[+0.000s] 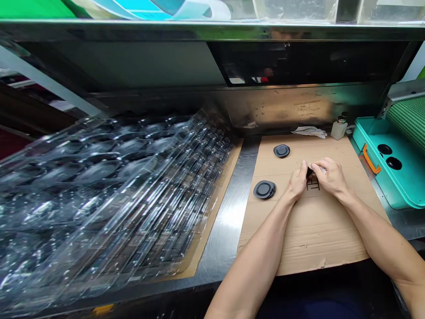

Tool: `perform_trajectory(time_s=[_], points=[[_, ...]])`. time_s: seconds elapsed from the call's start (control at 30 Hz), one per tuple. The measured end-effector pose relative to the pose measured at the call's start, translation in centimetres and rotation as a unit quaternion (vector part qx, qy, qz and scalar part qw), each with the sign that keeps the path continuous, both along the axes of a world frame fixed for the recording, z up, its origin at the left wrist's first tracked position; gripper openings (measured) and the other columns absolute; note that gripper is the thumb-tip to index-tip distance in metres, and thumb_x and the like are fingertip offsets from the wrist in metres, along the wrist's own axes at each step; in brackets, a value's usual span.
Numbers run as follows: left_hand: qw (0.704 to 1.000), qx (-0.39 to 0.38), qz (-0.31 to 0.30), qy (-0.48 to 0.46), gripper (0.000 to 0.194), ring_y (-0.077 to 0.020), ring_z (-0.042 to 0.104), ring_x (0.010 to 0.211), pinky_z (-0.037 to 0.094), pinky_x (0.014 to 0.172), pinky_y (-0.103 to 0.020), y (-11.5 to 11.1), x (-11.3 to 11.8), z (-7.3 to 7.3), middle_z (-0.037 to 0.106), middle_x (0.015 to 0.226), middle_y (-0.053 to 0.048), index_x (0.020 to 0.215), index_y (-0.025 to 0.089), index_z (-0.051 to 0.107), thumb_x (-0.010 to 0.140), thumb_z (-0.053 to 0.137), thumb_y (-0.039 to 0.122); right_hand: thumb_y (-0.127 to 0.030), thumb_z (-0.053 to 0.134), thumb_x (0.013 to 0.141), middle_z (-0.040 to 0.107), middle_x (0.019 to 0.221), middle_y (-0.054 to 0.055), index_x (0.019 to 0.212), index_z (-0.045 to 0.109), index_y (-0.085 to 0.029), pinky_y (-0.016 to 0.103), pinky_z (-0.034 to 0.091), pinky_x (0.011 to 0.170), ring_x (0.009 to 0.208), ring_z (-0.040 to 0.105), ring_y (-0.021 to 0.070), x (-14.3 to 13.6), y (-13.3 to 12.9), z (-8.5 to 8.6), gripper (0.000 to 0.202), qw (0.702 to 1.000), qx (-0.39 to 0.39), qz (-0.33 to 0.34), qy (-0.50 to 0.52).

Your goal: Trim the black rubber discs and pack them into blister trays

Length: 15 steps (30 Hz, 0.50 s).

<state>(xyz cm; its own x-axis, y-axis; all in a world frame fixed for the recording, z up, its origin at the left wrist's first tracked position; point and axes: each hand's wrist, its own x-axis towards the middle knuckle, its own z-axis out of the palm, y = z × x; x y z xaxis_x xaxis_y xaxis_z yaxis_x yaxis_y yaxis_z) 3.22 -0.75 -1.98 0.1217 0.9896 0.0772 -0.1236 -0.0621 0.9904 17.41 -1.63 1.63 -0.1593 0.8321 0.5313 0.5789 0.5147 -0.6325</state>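
Over the cardboard sheet [318, 230], my left hand [298, 179] is closed on a small black part [309, 172]. My right hand [332, 176] meets it from the other side, its fingers pinching a white cloth or tissue [321, 169] against the black part. Much of the part is hidden by my fingers. To the left of my hands, one round black piece [281, 151] lies on the cardboard farther back. Nearer to me, stacked round black pieces [264, 189] sit by the cardboard's left edge.
Clear plastic trays [133, 199] are piled across the left. A teal bin [398, 177] with an orange handle holds round black pieces at right. A small bottle [338, 128] and white glove [309, 131] lie at the back, below a metal shelf [186, 32].
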Motion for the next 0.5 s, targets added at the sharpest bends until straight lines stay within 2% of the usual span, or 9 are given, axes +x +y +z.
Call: perform_trajectory(time_s=[0.07,0.17,0.27,0.33,0.4,0.5], points=[[1.000,0.022,0.003,0.022,0.068,-0.0179,0.055,0.068,0.044,0.069,-0.029,-0.1,-0.1,0.1,0.060,0.062,-0.004,0.066,0.017,0.064,0.098,0.041,0.072,-0.031,0.058,0.096,0.069,0.083,0.004,0.090,0.078,-0.022,0.029,0.049,0.076,0.080,0.064,0.0187,0.0,0.0,-0.1,0.023,1.000,-0.001,-0.003,-0.002],[0.994,0.090,0.012,0.056,0.061,-0.0206,0.062,0.082,0.048,0.079,-0.030,-0.2,0.0,0.0,0.070,0.080,-0.008,0.078,0.016,0.072,0.100,0.044,0.066,-0.030,0.058,0.095,0.070,0.082,0.004,0.087,0.078,-0.022,0.030,0.048,0.076,0.079,0.063,0.0189,0.4,0.3,-0.4,0.023,1.000,-0.012,-0.024,-0.010],[0.992,0.122,0.009,0.042,0.057,-0.0207,0.063,0.090,0.048,0.085,-0.030,-0.3,0.4,-0.1,0.073,0.096,-0.010,0.093,0.015,0.077,0.100,0.048,0.064,-0.029,0.057,0.094,0.071,0.083,0.005,0.087,0.078,-0.021,0.030,0.047,0.078,0.081,0.064,0.0195,1.0,1.0,-0.8,0.024,0.997,-0.033,-0.063,-0.028],[0.997,0.072,0.017,-0.008,0.060,-0.0184,0.063,0.081,0.049,0.076,-0.028,-0.3,0.7,-0.1,0.073,0.095,-0.011,0.100,0.013,0.076,0.099,0.048,0.065,-0.030,0.056,0.095,0.072,0.087,0.006,0.089,0.078,-0.021,0.029,0.046,0.079,0.084,0.065,0.0198,1.6,1.6,-1.2,0.025,0.993,-0.061,-0.082,-0.053],[0.995,-0.023,0.035,-0.095,0.063,-0.0152,0.060,0.068,0.046,0.062,-0.027,-0.1,0.7,0.1,0.073,0.091,-0.011,0.104,0.012,0.074,0.100,0.044,0.066,-0.032,0.054,0.096,0.073,0.093,0.007,0.093,0.079,-0.021,0.029,0.045,0.080,0.086,0.065,0.0204,2.3,2.1,-1.4,0.027,0.985,-0.091,-0.112,-0.095],[0.954,-0.158,0.025,-0.254,0.064,-0.0151,0.061,0.064,0.045,0.054,-0.025,0.4,-0.2,0.8,0.072,0.091,-0.013,0.109,0.011,0.070,0.105,0.033,0.062,-0.035,0.050,0.099,0.073,0.104,0.009,0.099,0.078,-0.022,0.031,0.044,0.080,0.093,0.065,0.0229,3.4,2.5,-1.2,0.030,0.960,-0.139,-0.172,-0.173]])
